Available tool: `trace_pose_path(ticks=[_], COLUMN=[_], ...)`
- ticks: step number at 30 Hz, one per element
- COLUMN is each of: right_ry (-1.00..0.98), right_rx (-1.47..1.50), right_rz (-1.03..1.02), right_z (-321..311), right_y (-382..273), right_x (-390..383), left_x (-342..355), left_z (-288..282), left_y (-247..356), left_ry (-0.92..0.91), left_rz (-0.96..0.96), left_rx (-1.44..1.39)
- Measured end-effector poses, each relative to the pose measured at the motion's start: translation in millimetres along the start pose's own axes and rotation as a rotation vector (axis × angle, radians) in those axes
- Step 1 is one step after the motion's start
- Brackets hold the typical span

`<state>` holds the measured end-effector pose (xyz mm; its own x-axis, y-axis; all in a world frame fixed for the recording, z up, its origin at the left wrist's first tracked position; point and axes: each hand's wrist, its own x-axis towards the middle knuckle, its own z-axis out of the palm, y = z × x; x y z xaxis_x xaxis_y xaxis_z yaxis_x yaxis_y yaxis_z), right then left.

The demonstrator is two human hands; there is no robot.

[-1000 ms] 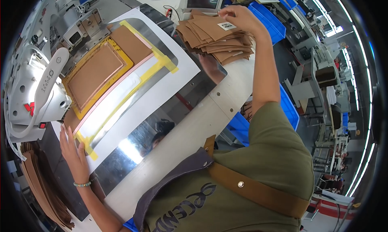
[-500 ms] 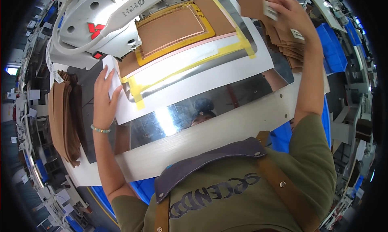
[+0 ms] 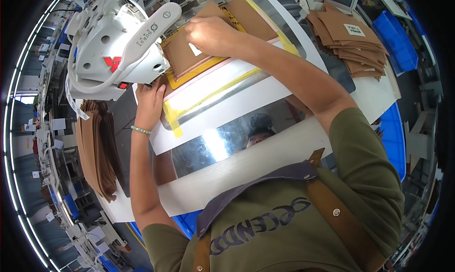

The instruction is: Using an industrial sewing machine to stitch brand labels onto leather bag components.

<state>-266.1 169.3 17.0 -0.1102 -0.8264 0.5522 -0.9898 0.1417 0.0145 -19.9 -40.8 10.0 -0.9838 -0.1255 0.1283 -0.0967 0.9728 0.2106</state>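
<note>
My right hand (image 3: 208,35) has reached across to the yellow-edged frame (image 3: 189,75). Its closed fingers hold a brown fabric panel (image 3: 212,10) with a white label (image 3: 195,49), over the frame's brown inside. How far the panel touches down is hidden by the hand. My left hand (image 3: 150,106) lies with fingers stretched out at the left edge of the white template sheet (image 3: 227,106), close under the machine head; its fingertips are partly hidden. Yellow tape (image 3: 174,120) runs along the template's border.
A white sewing machine head (image 3: 111,44) overhangs the template on the left. Brown panels (image 3: 97,148) hang in a bundle at the left table edge. A stack of labelled brown panels (image 3: 348,35) lies at the right, beside a blue bin (image 3: 395,39). A shiny metal plate (image 3: 189,153) lies in front.
My right hand has carried a labelled brown panel from the stack at the right to the yellow-edged frame. My left hand stays at the template's left edge, now closer under the machine head.
</note>
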Motion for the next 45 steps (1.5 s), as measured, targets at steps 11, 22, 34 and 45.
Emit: trace_pose_path(ticks=[11,22,34,45], right_ry=[0.011,0.040,0.053,0.110], right_rx=[0.087,0.252,0.225,0.226], right_rz=[0.030,0.087,0.007,-0.094], right_z=[16.7,25.9,25.7,27.2], right_y=[2.9,9.1,11.2,14.5], right_x=[-4.7,-8.2,-9.1,-9.2], left_x=[36.5,43.4,52.8,57.7], left_z=[10.6,5.9,5.2,9.1], left_y=[9.4,8.4,-3.2,-8.0], left_ry=[-0.064,-0.002,-0.035,0.012], left_rz=[0.112,0.213,0.231,0.228], left_rx=[-0.227,-0.116,-0.233,-0.159])
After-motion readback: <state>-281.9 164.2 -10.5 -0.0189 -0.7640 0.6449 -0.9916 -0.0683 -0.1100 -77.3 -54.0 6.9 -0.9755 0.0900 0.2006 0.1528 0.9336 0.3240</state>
